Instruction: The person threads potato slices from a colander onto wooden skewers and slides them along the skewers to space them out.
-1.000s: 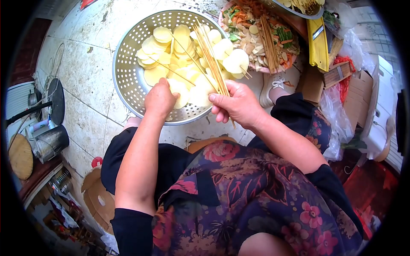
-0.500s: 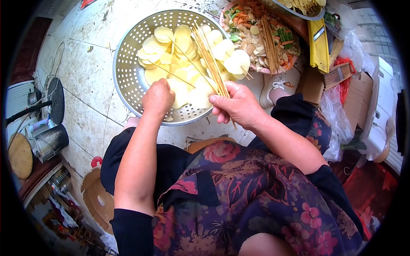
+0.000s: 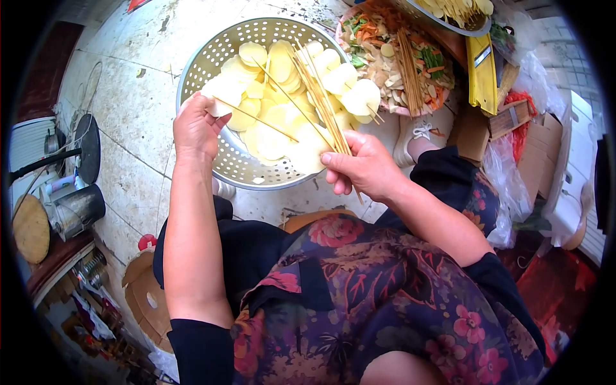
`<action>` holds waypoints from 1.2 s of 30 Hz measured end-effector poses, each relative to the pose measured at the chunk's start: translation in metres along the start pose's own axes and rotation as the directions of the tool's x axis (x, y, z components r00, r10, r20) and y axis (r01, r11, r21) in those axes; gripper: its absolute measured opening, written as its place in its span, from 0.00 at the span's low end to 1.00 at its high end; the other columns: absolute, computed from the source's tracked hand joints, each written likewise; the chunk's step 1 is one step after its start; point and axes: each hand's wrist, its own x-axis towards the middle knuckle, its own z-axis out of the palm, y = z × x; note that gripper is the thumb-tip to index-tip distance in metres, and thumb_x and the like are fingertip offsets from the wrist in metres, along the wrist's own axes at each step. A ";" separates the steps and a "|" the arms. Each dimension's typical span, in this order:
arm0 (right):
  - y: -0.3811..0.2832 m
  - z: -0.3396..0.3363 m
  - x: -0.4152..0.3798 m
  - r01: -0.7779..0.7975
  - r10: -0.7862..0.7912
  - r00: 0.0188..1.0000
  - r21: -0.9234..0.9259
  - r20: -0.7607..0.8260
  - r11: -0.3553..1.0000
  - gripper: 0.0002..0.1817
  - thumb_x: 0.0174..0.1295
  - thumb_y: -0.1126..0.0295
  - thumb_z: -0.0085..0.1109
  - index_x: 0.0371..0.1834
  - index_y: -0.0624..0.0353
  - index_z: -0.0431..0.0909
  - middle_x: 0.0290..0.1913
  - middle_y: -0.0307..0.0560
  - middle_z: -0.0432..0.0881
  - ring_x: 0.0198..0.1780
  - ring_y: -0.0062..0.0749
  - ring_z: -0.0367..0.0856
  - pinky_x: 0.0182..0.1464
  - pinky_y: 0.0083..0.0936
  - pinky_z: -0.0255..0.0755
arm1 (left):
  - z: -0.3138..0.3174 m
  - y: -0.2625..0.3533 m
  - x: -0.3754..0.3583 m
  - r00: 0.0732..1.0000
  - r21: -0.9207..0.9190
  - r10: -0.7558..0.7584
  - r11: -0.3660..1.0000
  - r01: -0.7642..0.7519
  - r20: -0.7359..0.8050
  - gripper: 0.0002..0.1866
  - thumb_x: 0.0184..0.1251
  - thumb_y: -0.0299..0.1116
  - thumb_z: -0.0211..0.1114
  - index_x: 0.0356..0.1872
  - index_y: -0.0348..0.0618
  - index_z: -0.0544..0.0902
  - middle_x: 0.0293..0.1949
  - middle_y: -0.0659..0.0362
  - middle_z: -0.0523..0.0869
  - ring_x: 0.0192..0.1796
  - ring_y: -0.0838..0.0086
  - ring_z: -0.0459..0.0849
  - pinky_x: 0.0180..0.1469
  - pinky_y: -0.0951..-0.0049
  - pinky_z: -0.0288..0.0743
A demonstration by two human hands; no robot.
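Note:
A metal colander (image 3: 196, 68) holds many thin, pale yellow round slices (image 3: 280, 64). My right hand (image 3: 362, 168) grips a bundle of wooden skewers (image 3: 327, 109) over the colander's lower right rim; one skewer in it leans off to the upper left. My left hand (image 3: 200, 125) is at the colander's left rim, thumb and fingers pinched on a pale slice (image 3: 219, 96). Near that slice starts another skewer (image 3: 256, 120), which slants down right over the pile. Slices on skewers (image 3: 361, 99) lie at the colander's right side.
Behind on the right stands a tray of mixed chopped vegetables (image 3: 378, 70) with skewers (image 3: 409, 74) on top. Beyond it are a second metal bowl (image 3: 443, 24), a yellow slicer (image 3: 482, 74), cardboard (image 3: 540, 154) and plastic bags. At the left are a metal pot (image 3: 80, 212) and a round board (image 3: 30, 229).
My left hand has moved left and up from the colander's lower middle to its left rim, and a slice now shows in its fingers. My right hand still holds the skewers.

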 end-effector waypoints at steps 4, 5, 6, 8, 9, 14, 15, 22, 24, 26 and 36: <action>-0.001 0.001 -0.002 0.011 -0.011 1.000 0.013 0.010 1.000 0.08 0.64 0.68 0.57 0.40 0.61 0.74 0.22 0.38 0.77 0.18 0.19 0.76 0.19 0.14 0.68 | -0.007 0.004 0.005 0.995 -0.100 0.005 0.995 0.005 0.095 0.21 0.60 0.29 0.54 0.56 0.35 0.71 0.48 0.52 0.79 0.48 0.67 0.81 0.47 0.65 0.79; -0.001 0.000 -0.002 0.011 -0.011 1.000 0.012 0.012 1.000 0.08 0.64 0.68 0.57 0.40 0.61 0.74 0.22 0.38 0.77 0.18 0.19 0.76 0.19 0.14 0.68 | -0.005 0.007 0.004 0.995 -0.195 0.004 0.981 0.016 0.104 0.20 0.61 0.29 0.53 0.55 0.34 0.71 0.50 0.51 0.79 0.50 0.65 0.80 0.49 0.63 0.78; 0.000 -0.001 -0.003 0.017 -0.017 1.000 0.021 0.018 1.000 0.08 0.64 0.69 0.57 0.41 0.61 0.74 0.22 0.38 0.78 0.18 0.19 0.76 0.18 0.14 0.68 | -0.004 0.008 0.004 0.994 -0.288 0.005 0.957 0.028 0.113 0.19 0.63 0.29 0.51 0.55 0.34 0.71 0.51 0.50 0.78 0.52 0.63 0.80 0.52 0.61 0.78; 0.000 -0.001 -0.003 0.023 -0.024 0.999 0.028 0.025 0.999 0.08 0.64 0.69 0.56 0.41 0.61 0.75 0.23 0.38 0.78 0.18 0.18 0.76 0.18 0.14 0.68 | -0.008 0.008 0.009 0.996 -0.282 0.019 0.960 0.008 0.092 0.19 0.64 0.29 0.51 0.55 0.34 0.71 0.52 0.49 0.78 0.53 0.62 0.79 0.53 0.60 0.77; -0.001 -0.001 -0.004 0.026 -0.028 0.999 0.041 0.035 0.999 0.08 0.64 0.68 0.57 0.41 0.60 0.74 0.22 0.38 0.77 0.18 0.18 0.76 0.19 0.14 0.69 | -0.009 0.008 0.011 0.997 -0.274 0.032 0.962 -0.010 0.074 0.18 0.65 0.29 0.50 0.55 0.34 0.71 0.52 0.49 0.78 0.54 0.61 0.79 0.54 0.59 0.77; 0.000 -0.002 -0.003 0.029 -0.031 0.998 0.041 0.049 0.999 0.08 0.65 0.67 0.57 0.41 0.60 0.74 0.22 0.37 0.76 0.18 0.18 0.75 0.19 0.13 0.69 | -0.009 0.008 0.012 0.995 -0.253 0.072 0.966 -0.054 0.062 0.18 0.66 0.28 0.51 0.55 0.34 0.69 0.52 0.49 0.78 0.53 0.60 0.79 0.53 0.57 0.78; 0.000 -0.001 -0.004 0.026 -0.029 0.998 0.044 0.050 0.999 0.08 0.65 0.67 0.57 0.41 0.60 0.74 0.22 0.37 0.76 0.18 0.18 0.75 0.19 0.13 0.69 | -0.009 0.007 0.013 0.993 -0.264 0.096 0.962 -0.073 0.072 0.17 0.66 0.28 0.51 0.55 0.34 0.69 0.51 0.49 0.77 0.53 0.60 0.79 0.52 0.57 0.78; 0.000 -0.002 -0.003 0.030 -0.030 0.999 0.027 0.013 0.999 0.09 0.64 0.69 0.56 0.43 0.61 0.75 0.22 0.37 0.77 0.18 0.17 0.75 0.18 0.13 0.69 | -0.006 0.009 0.009 0.991 -0.257 0.120 0.961 -0.100 0.061 0.17 0.67 0.29 0.52 0.55 0.37 0.70 0.52 0.50 0.77 0.52 0.61 0.79 0.52 0.60 0.77; 0.000 -0.001 -0.004 0.028 -0.028 1.000 0.020 0.005 0.999 0.09 0.64 0.69 0.55 0.43 0.61 0.75 0.22 0.37 0.77 0.18 0.17 0.75 0.18 0.13 0.68 | -0.004 0.010 0.006 0.990 -0.264 0.133 0.958 -0.117 0.047 0.17 0.67 0.29 0.53 0.55 0.36 0.70 0.52 0.49 0.77 0.52 0.61 0.79 0.52 0.60 0.78; 0.000 -0.001 -0.003 0.027 -0.027 1.000 0.012 -0.002 1.000 0.09 0.64 0.69 0.55 0.43 0.61 0.75 0.22 0.36 0.77 0.18 0.16 0.74 0.18 0.13 0.68 | -0.006 0.006 0.010 0.989 -0.265 0.143 0.956 -0.127 0.042 0.17 0.67 0.29 0.53 0.55 0.36 0.70 0.52 0.50 0.77 0.52 0.60 0.79 0.52 0.59 0.77; 0.003 -0.002 0.000 0.020 -0.020 0.999 0.001 -0.050 1.000 0.07 0.65 0.70 0.56 0.41 0.61 0.73 0.22 0.38 0.77 0.17 0.18 0.74 0.18 0.13 0.68 | 0.007 -0.003 -0.005 0.983 -0.187 0.175 0.969 -0.162 0.053 0.15 0.64 0.27 0.54 0.51 0.36 0.70 0.48 0.51 0.78 0.48 0.64 0.80 0.47 0.62 0.80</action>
